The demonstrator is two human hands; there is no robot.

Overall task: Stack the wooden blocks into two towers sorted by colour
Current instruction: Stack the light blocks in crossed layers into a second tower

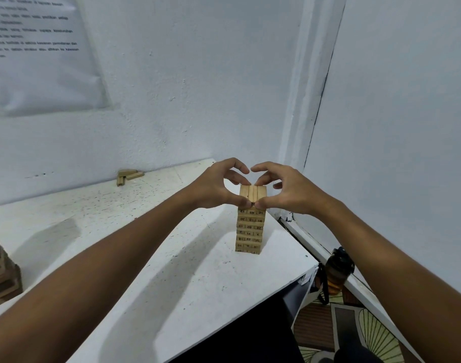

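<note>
We pinch the top layer of the light tower (249, 221) with left hand (215, 186) and right hand (289, 191); an uneven squeeze could topple it toward 3 o'clock, off the desk (135, 258).

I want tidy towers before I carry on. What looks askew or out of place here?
The light tower stands straight, both hands at its top layer. The only strays are a few loose blocks heaped crookedly by the back wall, outside either tower.
</note>
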